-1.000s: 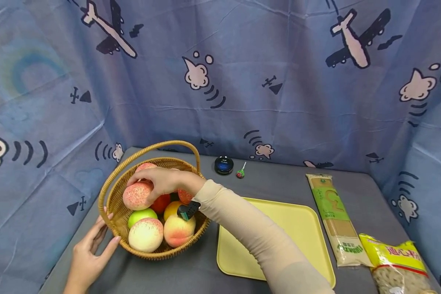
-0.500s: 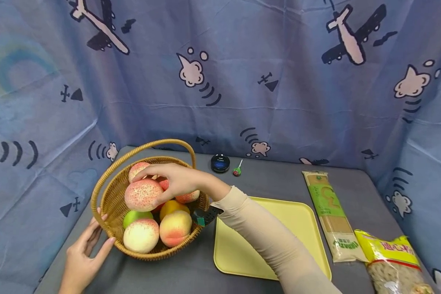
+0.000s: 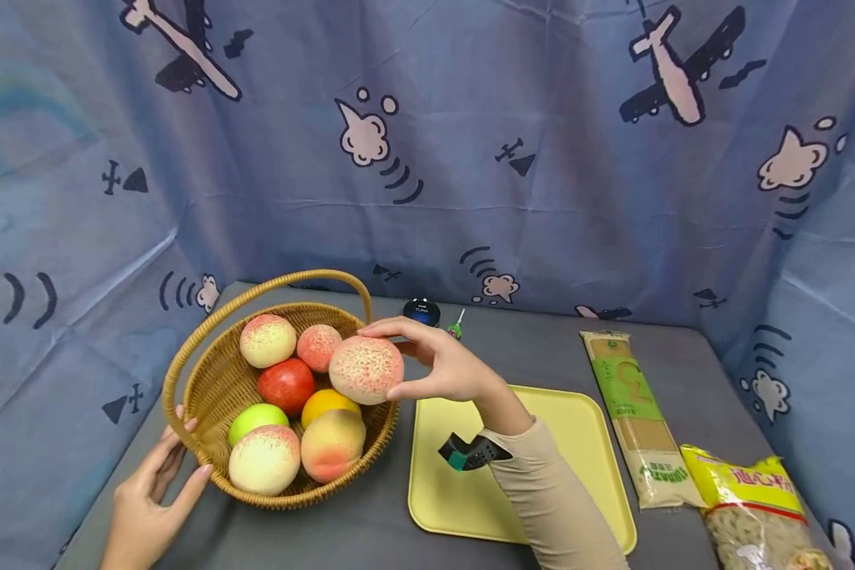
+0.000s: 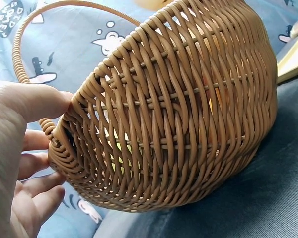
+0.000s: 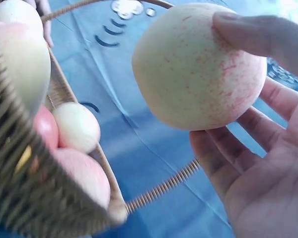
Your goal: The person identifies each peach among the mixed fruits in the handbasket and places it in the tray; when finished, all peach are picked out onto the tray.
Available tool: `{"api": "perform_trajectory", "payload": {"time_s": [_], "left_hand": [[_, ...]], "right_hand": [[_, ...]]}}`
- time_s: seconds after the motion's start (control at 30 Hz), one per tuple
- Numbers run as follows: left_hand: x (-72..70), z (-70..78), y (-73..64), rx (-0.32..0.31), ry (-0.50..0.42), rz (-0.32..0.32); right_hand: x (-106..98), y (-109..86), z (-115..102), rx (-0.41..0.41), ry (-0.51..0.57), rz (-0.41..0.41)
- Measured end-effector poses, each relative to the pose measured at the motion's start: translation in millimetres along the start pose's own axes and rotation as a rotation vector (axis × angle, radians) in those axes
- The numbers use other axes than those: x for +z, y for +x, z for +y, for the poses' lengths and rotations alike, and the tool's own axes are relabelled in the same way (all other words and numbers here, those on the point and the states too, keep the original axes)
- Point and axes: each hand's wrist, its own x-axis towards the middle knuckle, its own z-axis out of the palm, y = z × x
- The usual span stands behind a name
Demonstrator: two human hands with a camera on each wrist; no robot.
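Observation:
A peach (image 3: 366, 370), pale with red speckles, is held by my right hand (image 3: 449, 364) over the right rim of the wicker basket (image 3: 203, 364). In the right wrist view, thumb and fingers grip the peach (image 5: 198, 69) from opposite sides. My left hand (image 3: 150, 491) holds the basket's left edge at the foot of its handle; the left wrist view has the thumb on the rim and the fingers behind it. Inside lie several other peaches (image 3: 267, 340), a red apple (image 3: 286, 386), a green apple (image 3: 256, 419) and an orange fruit (image 3: 328, 406).
A yellow tray (image 3: 435, 491) lies right of the basket, partly under the right forearm. Beyond it are a noodle packet (image 3: 637, 419) and a pasta bag (image 3: 755, 507). At the back stand a tuna can (image 3: 422, 310) and a lollipop (image 3: 456, 326), partly hidden by the right hand.
My right hand has carried the peach from the basket's left half to its right rim, uncovering the fruit below. The left hand keeps its hold on the basket; the head view has shifted slightly.

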Motion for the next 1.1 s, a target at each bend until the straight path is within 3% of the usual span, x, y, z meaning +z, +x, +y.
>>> {"api": "perform_trajectory", "payload": {"time_s": [0.1, 0.33, 0.67, 0.87, 1.1], "left_hand": [[-0.4, 0.3, 0.9, 0.002, -0.004, 0.002], [-0.1, -3.9, 3.4, 0.091, -0.048, 0.011], [-0.2, -5.1, 1.9, 0.107, -0.039, 0.008], [0.0, -3.7, 1.9, 0.089, -0.047, 0.013], [0.5, -1.2, 1.4, 0.054, -0.045, 0.013]], "right_hand": [[-7, -20.5, 1, -0.024, 0.01, 0.077], [-17, -66.2, 9, 0.004, 0.024, 0.245], [-19, -119.3, 54, 0.196, 0.059, 0.403], [-13, -137.3, 79, 0.307, 0.07, 0.457], [-9, -145.1, 98, 0.381, 0.055, 0.471]]}}
